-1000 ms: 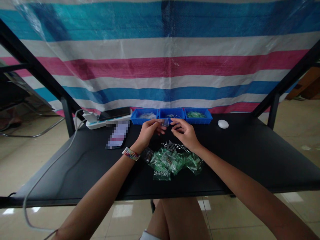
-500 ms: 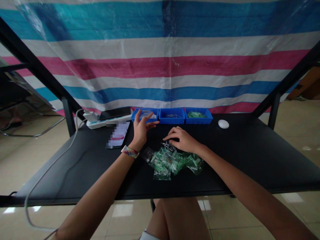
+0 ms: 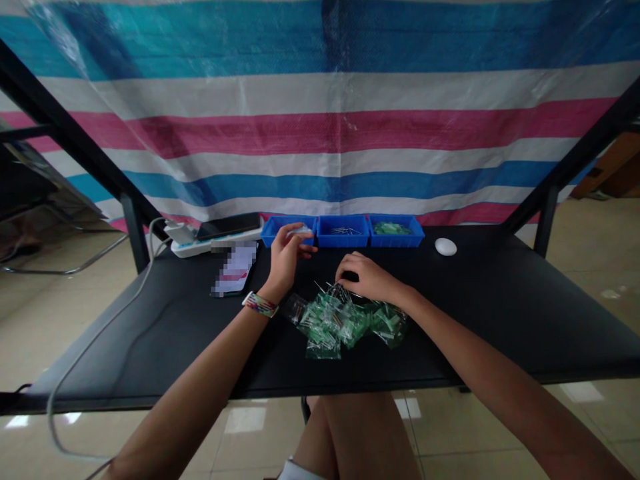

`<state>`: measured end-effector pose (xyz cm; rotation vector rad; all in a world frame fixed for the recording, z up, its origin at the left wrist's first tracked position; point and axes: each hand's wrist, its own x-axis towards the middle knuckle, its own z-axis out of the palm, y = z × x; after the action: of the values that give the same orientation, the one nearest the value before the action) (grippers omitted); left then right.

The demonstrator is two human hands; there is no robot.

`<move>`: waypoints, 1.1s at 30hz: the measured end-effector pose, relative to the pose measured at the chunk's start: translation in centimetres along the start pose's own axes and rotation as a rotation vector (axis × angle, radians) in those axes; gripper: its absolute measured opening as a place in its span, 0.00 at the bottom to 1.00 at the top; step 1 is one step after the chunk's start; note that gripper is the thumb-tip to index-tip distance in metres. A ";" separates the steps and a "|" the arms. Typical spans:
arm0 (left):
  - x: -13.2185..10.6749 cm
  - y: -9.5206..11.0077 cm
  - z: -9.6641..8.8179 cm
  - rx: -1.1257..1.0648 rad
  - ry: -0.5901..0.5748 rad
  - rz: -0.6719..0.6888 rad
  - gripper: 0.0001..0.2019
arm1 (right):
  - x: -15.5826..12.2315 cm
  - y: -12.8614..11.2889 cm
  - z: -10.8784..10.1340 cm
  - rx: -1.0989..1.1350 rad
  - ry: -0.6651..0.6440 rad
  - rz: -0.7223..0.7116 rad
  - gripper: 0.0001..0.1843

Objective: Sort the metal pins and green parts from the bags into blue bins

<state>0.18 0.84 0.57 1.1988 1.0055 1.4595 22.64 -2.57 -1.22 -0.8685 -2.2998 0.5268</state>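
Observation:
My left hand (image 3: pixel 286 257) hovers at the front rim of the left blue bin (image 3: pixel 273 235), which holds clear little bags. Its fingers are loosely bent, the thumb stands apart, and nothing shows in it. My right hand (image 3: pixel 367 279) lies palm down on a scatter of thin metal pins (image 3: pixel 334 291), fingertips pinched onto them. Just in front of the pins is a heap of small green-filled plastic packets (image 3: pixel 345 323). The middle blue bin (image 3: pixel 344 232) holds more pins and the right blue bin (image 3: pixel 395 230) holds green parts.
On the black table (image 3: pixel 500 313) a white round object (image 3: pixel 445 247) lies right of the bins. A blurred-out phone (image 3: pixel 235 269) lies at the left, behind it a white power strip (image 3: pixel 193 247) bearing a dark phone (image 3: pixel 229 227), its cable (image 3: pixel 90 340) trailing off the left edge.
My left hand carried a clear bag to the left bin, let it go and now curls at the rim. My right hand dropped onto the pins and closed its fingertips there.

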 end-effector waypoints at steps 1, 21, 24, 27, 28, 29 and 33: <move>0.0 0.0 0.0 0.012 -0.023 -0.002 0.17 | 0.0 0.1 -0.1 0.026 0.020 0.011 0.08; -1.1 0.0 1.2 0.257 -0.466 -0.111 0.21 | 0.4 0.4 -0.4 0.456 0.477 0.297 0.08; -1.0 -0.3 1.2 0.238 -0.458 -0.113 0.21 | 0.4 0.2 -0.4 0.449 0.485 0.304 0.09; -0.9 -0.5 1.2 0.247 -0.455 -0.128 0.21 | 0.3 0.1 -0.4 0.455 0.494 0.306 0.08; -0.9 -0.6 1.3 0.246 -0.455 -0.131 0.21 | 0.3 0.1 -0.3 0.454 0.494 0.306 0.08; -0.9 -0.6 1.3 0.241 -0.454 -0.134 0.21 | 0.3 0.1 -0.3 0.455 0.494 0.304 0.08; -1.2 -0.3 1.4 0.205 -0.441 -0.142 0.18 | 0.5 0.3 0.0 0.519 0.486 0.298 0.08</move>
<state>1.71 -0.22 0.35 1.4835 0.9228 0.9396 22.51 -2.03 -1.21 -0.9487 -1.5051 0.8822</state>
